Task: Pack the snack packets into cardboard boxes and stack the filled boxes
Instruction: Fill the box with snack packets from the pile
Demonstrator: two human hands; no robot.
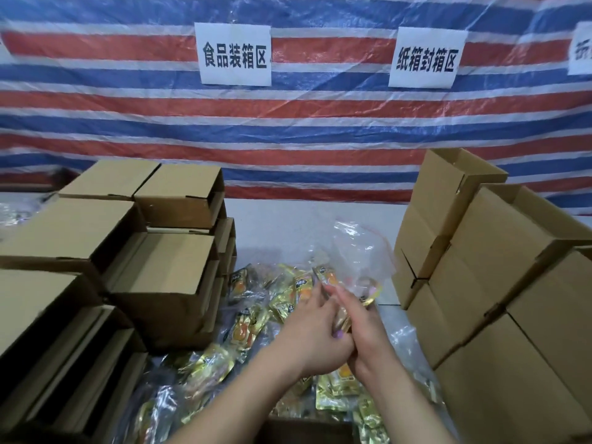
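Much of what I need is hidden. The two hands overlap mid-bench, so I cannot see most fingertips. The left hand [315, 328] crosses in front, fingers curled around a gold snack packet [342, 318] of which only a sliver shows between the hands. The right hand [363, 328] lies against it, fingers extended forward along the same packet; I cannot tell whether it grips or only touches. The packet's long axis seems to run away from me toward the far edge, but too little shows to be sure.

The pile of snack packets [256, 315] lies in clear plastic bags [358, 248] along the bench's middle and near edge, print blurred. Open cardboard boxes [166, 267] stack along the left edge, openings facing right. Closed boxes [480, 267] stack along the right edge, cut off by the frame. A striped tarp [288, 123] with paper signs [235, 52] hangs behind the far edge.
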